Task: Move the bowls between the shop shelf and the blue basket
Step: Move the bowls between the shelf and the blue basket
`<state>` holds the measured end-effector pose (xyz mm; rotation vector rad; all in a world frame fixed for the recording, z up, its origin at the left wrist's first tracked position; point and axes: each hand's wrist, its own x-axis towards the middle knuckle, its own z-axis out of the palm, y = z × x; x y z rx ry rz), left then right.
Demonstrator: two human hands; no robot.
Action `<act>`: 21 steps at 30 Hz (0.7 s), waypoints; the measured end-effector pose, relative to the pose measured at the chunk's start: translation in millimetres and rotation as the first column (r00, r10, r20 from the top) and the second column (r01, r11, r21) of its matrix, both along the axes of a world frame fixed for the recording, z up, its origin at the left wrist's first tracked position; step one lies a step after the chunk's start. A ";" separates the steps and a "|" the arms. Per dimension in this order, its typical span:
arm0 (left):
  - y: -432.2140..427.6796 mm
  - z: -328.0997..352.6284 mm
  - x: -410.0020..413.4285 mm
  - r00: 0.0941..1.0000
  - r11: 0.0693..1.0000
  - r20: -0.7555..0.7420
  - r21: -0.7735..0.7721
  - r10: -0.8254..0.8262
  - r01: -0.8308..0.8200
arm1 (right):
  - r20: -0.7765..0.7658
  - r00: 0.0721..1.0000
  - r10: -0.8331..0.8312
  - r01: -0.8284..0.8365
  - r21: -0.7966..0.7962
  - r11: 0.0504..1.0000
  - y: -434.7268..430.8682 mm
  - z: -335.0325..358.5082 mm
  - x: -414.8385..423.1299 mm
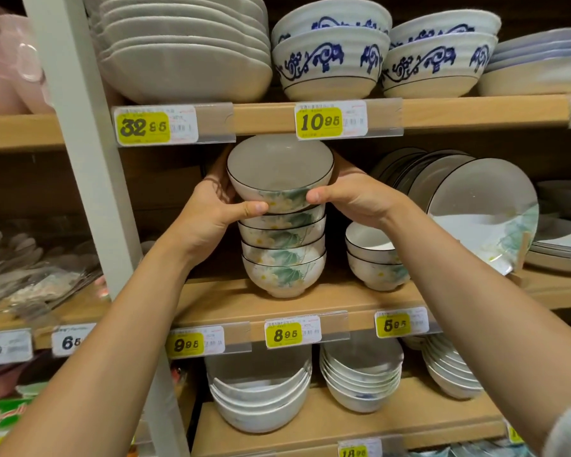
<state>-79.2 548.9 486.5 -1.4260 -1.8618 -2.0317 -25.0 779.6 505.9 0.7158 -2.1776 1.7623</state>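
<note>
A white bowl with green leaves and pale flowers tilts toward me at the top of a stack of matching bowls on the middle wooden shelf. My left hand grips its left side, thumb on the front wall. My right hand grips its right side, thumb pressed on the painted leaves. The fingers of both hands are hidden behind the bowl. The bowl's rim is close under the upper shelf edge. No blue basket is in view.
Two smaller matching bowls stand right of the stack, with leaning plates beyond. The upper shelf holds white dishes and blue-patterned bowls. More white bowls fill the lower shelf. A grey upright post stands left.
</note>
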 end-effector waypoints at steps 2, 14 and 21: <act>-0.6 -2.7 -3.7 1.000 1.000 0.007 -0.001 0.004 -0.004 | 0.016 1.000 0.003 -0.003 0.002 1.000 1.3 -3.0 -4.0; 4.2 -18.5 -23.0 0.998 1.000 0.068 -0.013 0.015 -0.014 | 0.102 0.995 -0.005 0.003 0.021 1.000 7.3 -14.9 -21.3; 5.6 -22.2 -27.6 0.995 1.000 0.103 -0.024 0.007 -0.005 | 0.155 0.987 0.033 -0.035 0.011 0.999 8.9 -22.6 -25.6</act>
